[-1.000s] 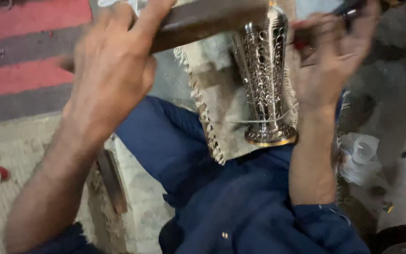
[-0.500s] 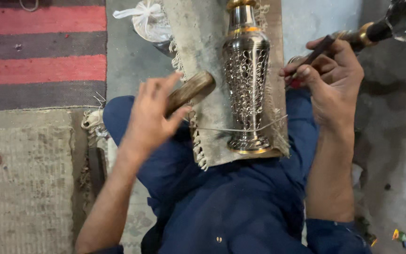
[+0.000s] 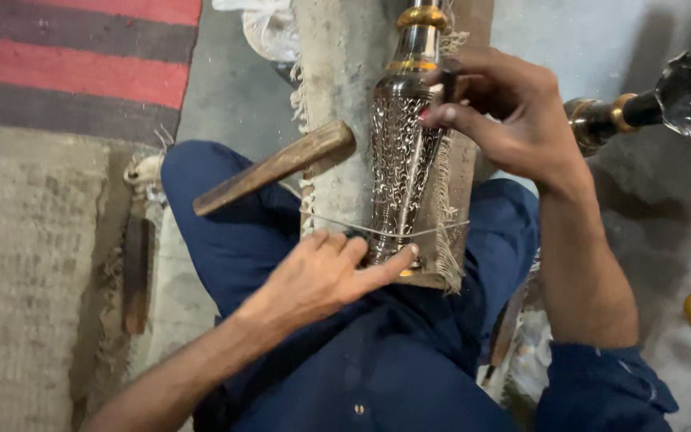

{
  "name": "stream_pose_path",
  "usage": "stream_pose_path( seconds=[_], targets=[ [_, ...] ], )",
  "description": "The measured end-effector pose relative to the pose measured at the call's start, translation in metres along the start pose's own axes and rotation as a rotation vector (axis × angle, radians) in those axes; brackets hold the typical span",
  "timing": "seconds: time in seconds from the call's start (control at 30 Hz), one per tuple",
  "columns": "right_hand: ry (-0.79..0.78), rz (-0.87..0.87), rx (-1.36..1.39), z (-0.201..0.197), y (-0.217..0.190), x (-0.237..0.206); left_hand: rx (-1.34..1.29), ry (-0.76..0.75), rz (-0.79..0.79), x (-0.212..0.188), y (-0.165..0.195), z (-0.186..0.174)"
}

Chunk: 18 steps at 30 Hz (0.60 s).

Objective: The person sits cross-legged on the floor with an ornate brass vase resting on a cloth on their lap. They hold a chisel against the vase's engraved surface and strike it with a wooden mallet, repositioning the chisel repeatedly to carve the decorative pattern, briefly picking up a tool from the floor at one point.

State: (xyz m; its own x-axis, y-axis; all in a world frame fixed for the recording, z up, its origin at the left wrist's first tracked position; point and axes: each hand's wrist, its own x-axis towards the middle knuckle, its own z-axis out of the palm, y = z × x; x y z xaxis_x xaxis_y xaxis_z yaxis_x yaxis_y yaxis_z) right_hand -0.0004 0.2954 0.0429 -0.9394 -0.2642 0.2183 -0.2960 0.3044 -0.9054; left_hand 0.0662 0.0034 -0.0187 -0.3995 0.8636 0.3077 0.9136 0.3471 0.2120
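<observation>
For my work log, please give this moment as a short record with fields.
Left hand: left hand open, fingertips touching the wide base of the engraved metal vase
Right hand: right hand pinching a small tool at the vase's upper part; the tool is mostly hidden
Support: vase lies on a fringed cloth pad over the lap
Nearby: wooden mallet resting on the thigh, not held

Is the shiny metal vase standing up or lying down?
Lying down. The vase rests lengthwise on a cloth-covered board, with the left hand at its base.
</observation>
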Motion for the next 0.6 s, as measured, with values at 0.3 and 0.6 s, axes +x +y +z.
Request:
stream_pose_path(
  seconds=[0.3, 0.6],
  targets=[
    [-0.211, -0.171, -0.092, -0.003, 0.004, 0.018, -0.029, 0.182, -0.522, -0.027, -0.088, -0.012],
    [-0.158, -0.230, -0.052, 0.006, 0.023, 0.012, -0.495, 0.069, -0.831, -0.046, -0.102, 0.005]
  ],
)
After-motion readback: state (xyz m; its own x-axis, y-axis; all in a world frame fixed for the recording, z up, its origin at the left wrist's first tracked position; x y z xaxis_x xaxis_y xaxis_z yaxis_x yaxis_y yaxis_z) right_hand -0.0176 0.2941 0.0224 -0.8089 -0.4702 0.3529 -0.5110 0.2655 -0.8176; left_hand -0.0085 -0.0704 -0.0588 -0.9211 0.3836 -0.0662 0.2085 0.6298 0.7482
